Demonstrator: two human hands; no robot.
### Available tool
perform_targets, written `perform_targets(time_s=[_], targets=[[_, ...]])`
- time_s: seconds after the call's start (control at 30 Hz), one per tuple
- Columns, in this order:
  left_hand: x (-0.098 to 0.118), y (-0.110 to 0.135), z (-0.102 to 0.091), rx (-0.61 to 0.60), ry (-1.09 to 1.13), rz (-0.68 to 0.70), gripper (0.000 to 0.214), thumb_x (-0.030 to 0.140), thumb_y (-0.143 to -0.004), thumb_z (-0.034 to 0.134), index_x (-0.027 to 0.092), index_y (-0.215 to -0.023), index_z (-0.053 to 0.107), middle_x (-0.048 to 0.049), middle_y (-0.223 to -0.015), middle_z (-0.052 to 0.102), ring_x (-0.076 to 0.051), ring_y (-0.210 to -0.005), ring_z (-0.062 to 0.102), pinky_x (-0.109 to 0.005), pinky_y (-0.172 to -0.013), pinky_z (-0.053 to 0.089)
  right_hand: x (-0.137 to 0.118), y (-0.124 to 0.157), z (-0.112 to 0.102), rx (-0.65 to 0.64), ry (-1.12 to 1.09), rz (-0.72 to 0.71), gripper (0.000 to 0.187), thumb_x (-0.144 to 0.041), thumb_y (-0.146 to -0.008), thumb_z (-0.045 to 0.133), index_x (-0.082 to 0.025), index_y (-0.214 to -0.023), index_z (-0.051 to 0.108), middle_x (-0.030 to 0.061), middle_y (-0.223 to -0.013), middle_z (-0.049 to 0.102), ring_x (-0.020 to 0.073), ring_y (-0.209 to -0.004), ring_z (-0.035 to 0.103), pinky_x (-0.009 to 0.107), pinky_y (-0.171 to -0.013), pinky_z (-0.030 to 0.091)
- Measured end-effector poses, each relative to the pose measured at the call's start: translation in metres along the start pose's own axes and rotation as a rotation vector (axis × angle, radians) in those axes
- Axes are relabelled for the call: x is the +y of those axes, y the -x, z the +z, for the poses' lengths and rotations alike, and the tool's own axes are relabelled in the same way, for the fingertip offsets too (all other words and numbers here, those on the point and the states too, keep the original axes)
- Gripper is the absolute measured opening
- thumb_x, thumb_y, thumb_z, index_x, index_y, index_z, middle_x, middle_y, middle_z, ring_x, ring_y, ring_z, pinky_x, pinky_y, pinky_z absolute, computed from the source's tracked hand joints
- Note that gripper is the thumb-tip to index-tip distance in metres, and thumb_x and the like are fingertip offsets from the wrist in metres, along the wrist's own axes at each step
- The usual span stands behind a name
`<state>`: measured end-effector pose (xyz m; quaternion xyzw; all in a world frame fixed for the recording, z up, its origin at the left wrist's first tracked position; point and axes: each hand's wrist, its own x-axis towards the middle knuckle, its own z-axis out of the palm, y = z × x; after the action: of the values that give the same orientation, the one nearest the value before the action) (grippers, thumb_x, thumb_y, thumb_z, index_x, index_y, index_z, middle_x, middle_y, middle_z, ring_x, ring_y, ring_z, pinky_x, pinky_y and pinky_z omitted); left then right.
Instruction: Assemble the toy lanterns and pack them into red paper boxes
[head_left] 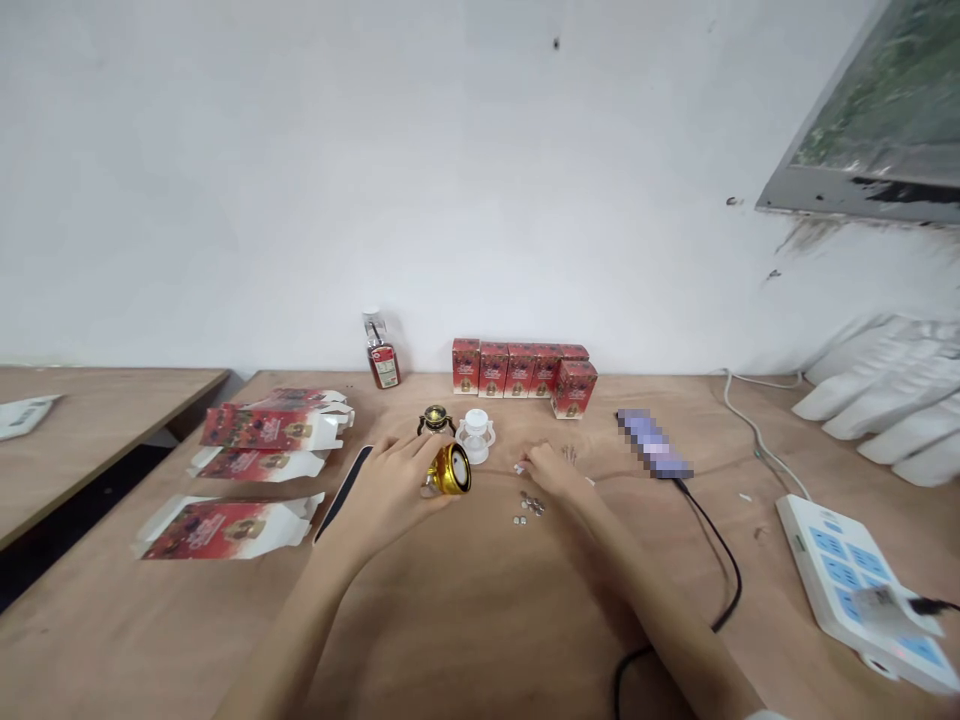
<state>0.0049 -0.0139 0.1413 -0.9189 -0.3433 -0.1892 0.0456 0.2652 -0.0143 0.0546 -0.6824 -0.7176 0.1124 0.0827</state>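
My left hand is closed around a small gold round piece, holding it on its side above the wooden table. My right hand rests on the table with its fingertips pinched on a tiny white bit, too small to name. Several small silver button cells lie just in front of that hand. A dark metal piece and a clear plastic piece stand just beyond the gold piece.
Flat red cartons lie at the left with a black strip. Folded red boxes and a small bottle stand by the wall. A blurred device with a black cable, a white power strip and white foam are at the right.
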Motion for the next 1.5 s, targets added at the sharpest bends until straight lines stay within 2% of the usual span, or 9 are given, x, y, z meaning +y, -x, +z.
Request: perform_targets(time_s=[0.17,0.27,0.37,0.5,0.63,0.97,1.13,1.33,1.5], targets=[[0.005,-0.002,0.002,-0.014,0.064,0.025,0.035,0.033,-0.075,0.068,0.021,-0.105,0.054,-0.0062,-0.103,0.069,-0.025,-0.093,0.063,-0.034,-0.078,0.041,-0.008,0.007,-0.014,0.099,-0.043,-0.013,0.022,-0.021,-0.093,0.043,-0.014,-0.09,0.064,0.0099,-0.088,0.07,0.0177,-0.082,0.064,0.024,-0.069,0.04],[0.006,-0.003,0.002,0.005,0.09,0.054,0.035,0.03,-0.075,0.068,0.021,-0.105,0.054,-0.0055,-0.1,0.069,-0.024,-0.091,0.064,-0.034,-0.078,0.04,-0.028,0.025,-0.03,0.314,-0.304,-0.196,0.02,-0.029,-0.092,0.047,-0.019,-0.088,0.063,0.0022,-0.078,0.068,0.0136,-0.07,0.061,0.023,-0.064,0.043],[0.008,-0.002,0.001,0.052,0.11,0.088,0.033,0.031,-0.078,0.065,0.021,-0.107,0.053,-0.0055,-0.1,0.069,-0.023,-0.091,0.063,-0.033,-0.079,0.039,-0.055,0.047,-0.041,0.522,-0.513,-0.383,0.015,-0.03,-0.088,0.054,-0.02,-0.082,0.063,0.0003,-0.073,0.065,0.0126,-0.065,0.059,0.024,-0.061,0.046],[0.011,-0.001,-0.002,0.139,0.12,0.134,0.033,0.033,-0.081,0.062,0.02,-0.11,0.052,-0.0058,-0.1,0.068,-0.022,-0.091,0.062,-0.032,-0.079,0.038,-0.079,0.066,-0.045,0.667,-0.456,-0.591,0.01,-0.021,-0.088,0.055,-0.02,-0.085,0.065,0.0037,-0.082,0.067,0.0136,-0.076,0.062,0.027,-0.069,0.05],[0.015,-0.001,-0.001,0.166,0.102,0.171,0.03,0.032,-0.083,0.059,0.019,-0.109,0.054,-0.0061,-0.095,0.068,-0.022,-0.088,0.061,-0.031,-0.077,0.037,-0.084,0.072,-0.047,0.77,-0.36,-0.67,0.014,-0.013,-0.087,0.054,-0.02,-0.091,0.066,0.0045,-0.084,0.069,0.0142,-0.075,0.062,0.029,-0.069,0.052],[0.021,0.0,0.002,0.314,0.037,0.234,0.029,0.034,-0.088,0.052,0.016,-0.111,0.056,-0.0089,-0.095,0.069,-0.022,-0.086,0.06,-0.034,-0.076,0.036,-0.089,0.083,-0.049,0.852,-0.19,-0.701,0.024,-0.006,-0.083,0.053,-0.019,-0.1,0.063,0.0078,-0.089,0.071,0.018,-0.082,0.067,0.033,-0.077,0.057],[0.024,0.0,0.0,0.36,0.005,0.252,0.027,0.032,-0.087,0.054,0.016,-0.109,0.057,-0.0078,-0.092,0.069,-0.021,-0.082,0.061,-0.033,-0.074,0.036,-0.091,0.084,-0.049,0.886,-0.108,-0.706,0.02,-0.003,-0.081,0.054,-0.018,-0.091,0.061,0.0073,-0.084,0.072,0.016,-0.075,0.068,0.027,-0.068,0.056],[0.02,0.0,-0.006,0.31,0.043,0.242,0.025,0.035,-0.088,0.053,0.018,-0.107,0.056,-0.0062,-0.088,0.07,-0.021,-0.082,0.063,-0.033,-0.077,0.035,-0.085,0.086,-0.052,0.831,-0.339,-0.629,0.016,-0.007,-0.082,0.052,-0.022,-0.085,0.058,0.0022,-0.081,0.069,0.0125,-0.076,0.066,0.023,-0.069,0.054],[0.014,0.001,-0.01,0.31,0.053,0.186,0.025,0.034,-0.087,0.055,0.019,-0.108,0.053,-0.0053,-0.092,0.071,-0.02,-0.082,0.063,-0.032,-0.075,0.034,-0.056,0.09,-0.078,0.648,-0.387,-0.425,0.011,-0.015,-0.083,0.051,-0.022,-0.081,0.059,0.001,-0.079,0.067,0.0132,-0.074,0.063,0.023,-0.066,0.05]])
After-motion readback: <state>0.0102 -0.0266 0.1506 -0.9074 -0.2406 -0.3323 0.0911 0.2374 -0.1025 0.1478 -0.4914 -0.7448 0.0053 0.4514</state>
